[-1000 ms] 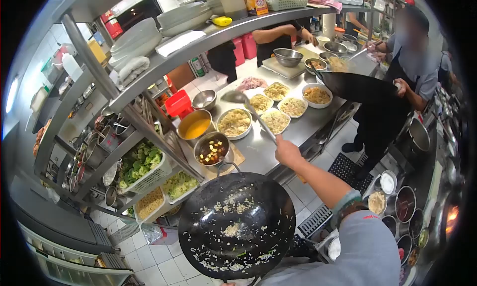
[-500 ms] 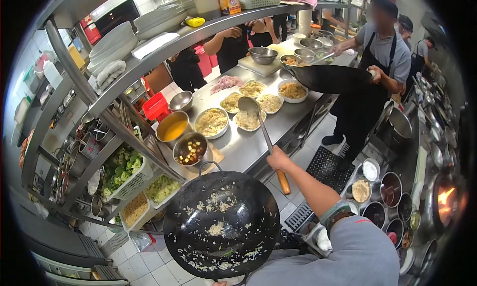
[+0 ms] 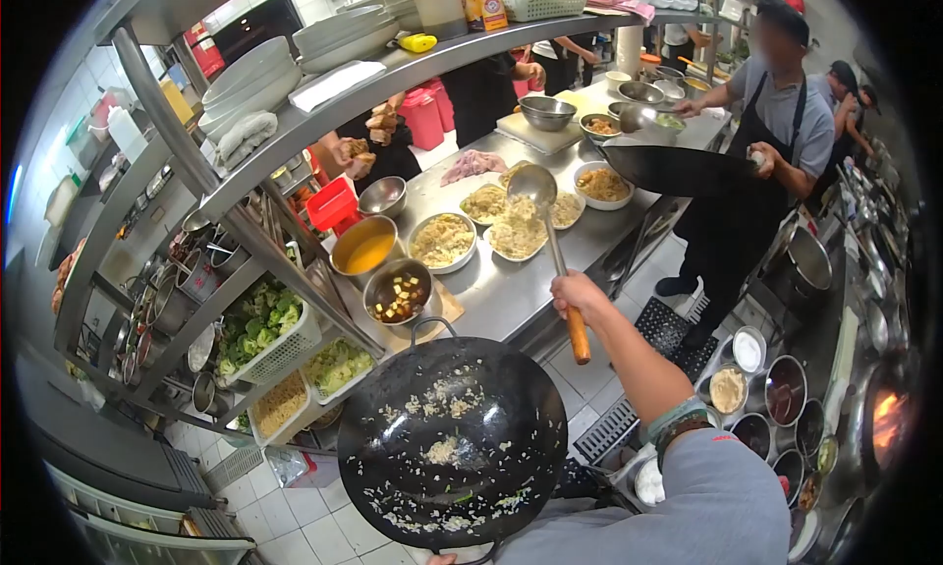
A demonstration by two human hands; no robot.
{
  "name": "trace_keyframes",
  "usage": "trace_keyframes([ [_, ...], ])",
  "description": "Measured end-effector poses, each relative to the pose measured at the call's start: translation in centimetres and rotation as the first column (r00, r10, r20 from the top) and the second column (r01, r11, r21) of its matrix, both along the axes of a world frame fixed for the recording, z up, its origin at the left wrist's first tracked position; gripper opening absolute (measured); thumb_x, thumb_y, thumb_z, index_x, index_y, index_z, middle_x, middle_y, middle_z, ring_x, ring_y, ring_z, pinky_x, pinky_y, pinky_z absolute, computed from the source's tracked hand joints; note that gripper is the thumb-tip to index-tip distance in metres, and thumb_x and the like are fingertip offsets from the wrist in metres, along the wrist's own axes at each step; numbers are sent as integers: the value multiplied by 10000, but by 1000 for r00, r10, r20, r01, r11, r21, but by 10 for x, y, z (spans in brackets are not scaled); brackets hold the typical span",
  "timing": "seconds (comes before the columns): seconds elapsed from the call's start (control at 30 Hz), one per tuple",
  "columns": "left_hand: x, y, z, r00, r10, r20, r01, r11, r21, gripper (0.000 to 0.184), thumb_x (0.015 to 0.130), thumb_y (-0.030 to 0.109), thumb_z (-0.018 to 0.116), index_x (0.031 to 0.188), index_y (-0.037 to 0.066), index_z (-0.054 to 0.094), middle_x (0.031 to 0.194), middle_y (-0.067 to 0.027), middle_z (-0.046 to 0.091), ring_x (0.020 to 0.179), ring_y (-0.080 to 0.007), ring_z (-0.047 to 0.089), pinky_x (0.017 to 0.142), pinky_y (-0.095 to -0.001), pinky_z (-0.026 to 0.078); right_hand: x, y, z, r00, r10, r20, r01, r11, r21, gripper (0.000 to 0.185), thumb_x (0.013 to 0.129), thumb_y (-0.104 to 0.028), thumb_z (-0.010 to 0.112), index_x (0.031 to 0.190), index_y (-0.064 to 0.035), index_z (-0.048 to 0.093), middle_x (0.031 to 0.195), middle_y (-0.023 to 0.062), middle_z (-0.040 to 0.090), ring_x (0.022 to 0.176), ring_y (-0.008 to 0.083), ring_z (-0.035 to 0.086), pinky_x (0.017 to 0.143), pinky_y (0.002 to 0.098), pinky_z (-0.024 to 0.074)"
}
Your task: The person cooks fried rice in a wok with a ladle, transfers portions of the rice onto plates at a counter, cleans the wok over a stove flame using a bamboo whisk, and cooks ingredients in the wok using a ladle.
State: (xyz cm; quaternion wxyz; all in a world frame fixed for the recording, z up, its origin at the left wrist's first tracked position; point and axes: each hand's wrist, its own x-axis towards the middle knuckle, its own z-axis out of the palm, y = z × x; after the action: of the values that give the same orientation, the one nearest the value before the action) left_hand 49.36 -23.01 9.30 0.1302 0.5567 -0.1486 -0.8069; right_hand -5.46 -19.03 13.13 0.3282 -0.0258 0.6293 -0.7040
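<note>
My right hand [image 3: 580, 295] is closed around the handle of a long ladle [image 3: 533, 184], whose metal bowl hangs over a white dish of fried rice [image 3: 517, 235]. Loose rice shows just beneath the ladle's bowl. A sliver of my left hand [image 3: 443, 559] appears at the bottom, gripping the near edge of a black wok [image 3: 511, 388]. The wok is tilted so its inside shows, with scattered rice grains and a small clump in the middle. Most of the left hand is hidden.
More dishes of rice [image 3: 442, 242] stand on the steel counter [image 3: 471, 295], beside a pot of orange liquid [image 3: 366, 247] and a pot with cubes in dark sauce [image 3: 399, 292]. A co-worker holds another wok [image 3: 678, 180]. Flames [image 3: 889, 418] burn at right; a plate shelf [image 3: 422, 66] hangs above.
The ladle has tipped and rice has come down beneath it. The whole view has shifted, so things sit farther right. The co-worker's wok is lower and flatter.
</note>
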Motion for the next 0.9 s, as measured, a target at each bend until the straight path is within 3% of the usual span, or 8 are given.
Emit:
trace_keyframes([
  [0.3,-12,15,17,995,-6,98,15,996,-93,308,745,215,583,1002,49,611,882,-97,660,798,-249,647,666,-340,530,6,-46,30,895,329,-301,-267,936,228,179,799,-116,508,941,-43,428,608,31,459,430,111,445,374,301,407],
  [0.4,-9,15,13,991,-47,128,58,995,-84,311,730,227,594,987,54,612,861,-90,655,788,-242,643,659,-344,524,-6,-79,-26,523,547,-654,-61,789,611,264,790,-104,486,1001,39,412,738,265,591,699,400,616,682,458,490],
  [0.57,-41,33,67,939,18,343,8,997,-76,293,724,226,597,991,107,610,873,-74,639,822,-220,628,693,-352,512,4,-80,-16,607,531,-591,52,716,696,256,790,-73,482,1011,53,453,892,323,605,885,468,589,796,516,456],
  [0.63,-21,44,44,946,-197,258,320,703,-635,296,716,227,609,1002,148,604,884,-60,622,849,-201,607,724,-340,499,-19,-79,-14,666,383,-640,168,759,629,286,789,-68,491,1046,57,474,914,313,615,904,459,595,807,505,462],
  [0.67,-45,27,70,992,22,127,-25,1000,20,319,703,221,623,1013,153,598,887,-58,616,854,-207,605,744,-339,495,-33,-78,-14,669,383,-637,166,759,630,286,789,-68,491,1046,57,474,914,313,615,904,459,595,807,505,462],
  [0.7,-40,32,65,992,21,128,-24,1000,19,319,703,221,623,1013,153,598,887,-58,616,854,-207,605,744,-339,495,-48,-79,-14,679,348,-646,213,749,628,307,787,-74,493,1060,65,481,916,311,619,889,445,608,797,492,473],
  [0.77,-27,49,46,969,-64,239,199,778,-597,331,682,233,646,994,136,593,885,-63,628,840,-233,619,723,-361,508,-65,-78,-17,683,311,-661,265,737,621,327,785,-79,495,1075,72,488,919,308,623,874,431,621,786,480,483],
  [0.9,-23,27,28,975,34,220,-34,999,-6,305,680,237,646,961,134,589,875,-65,634,823,-239,625,693,-378,518,-82,-81,-27,794,419,-440,24,702,712,292,772,-113,513,1002,66,537,767,211,645,624,299,646,561,401,513],
])
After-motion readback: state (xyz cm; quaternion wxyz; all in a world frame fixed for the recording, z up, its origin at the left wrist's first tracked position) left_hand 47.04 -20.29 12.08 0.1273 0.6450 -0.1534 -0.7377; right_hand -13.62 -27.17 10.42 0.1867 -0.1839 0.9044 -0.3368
